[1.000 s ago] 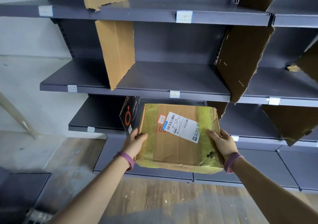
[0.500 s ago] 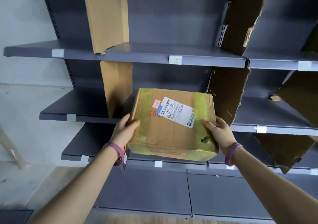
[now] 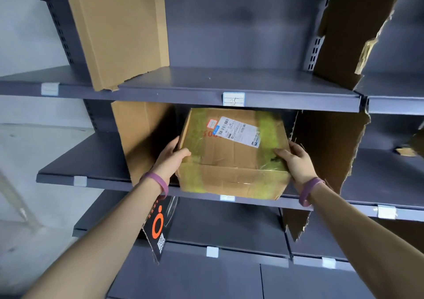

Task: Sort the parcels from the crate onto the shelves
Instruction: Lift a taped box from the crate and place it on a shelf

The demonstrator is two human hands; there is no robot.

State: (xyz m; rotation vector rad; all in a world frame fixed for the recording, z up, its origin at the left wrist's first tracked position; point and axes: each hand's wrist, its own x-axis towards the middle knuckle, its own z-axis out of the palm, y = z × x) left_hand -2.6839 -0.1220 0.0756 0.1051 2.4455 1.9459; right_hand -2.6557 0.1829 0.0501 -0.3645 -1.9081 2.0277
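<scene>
Head view, findings as recorded. The parcel (image 3: 229, 161), a cardboard box banded in yellowish tape, is held at its two near corners. The left hand (image 3: 171, 161) is wrapped round the left corner and the right hand (image 3: 298, 163) round the right. On both hands the fingers (image 3: 182, 153) are closed on the box, thumbs on top.

Beyond the fingers, the parcel is entered into the bay of the middle shelf (image 3: 103, 182). Its near lower edge is seen overhanging the shelf lip beneath the fingers. Whether its base is seated on the shelf cannot be told.

Just outside the left fingers stands the left divider (image 3: 140, 138), with a narrow gap to the box. Outside the right fingers the torn right divider (image 3: 328, 149) is noted, with somewhat more room. Above the fingers, the parcel's far top edge is close under the upper shelf (image 3: 183, 96), near the tag (image 3: 233, 99). Below the left wrist, a black carton (image 3: 158, 227) is seen on the next shelf down.

Compared with half a second ago, the parcel has been raised and pushed forward. It was then held in front of the shelf lip and is now between the dividers.
</scene>
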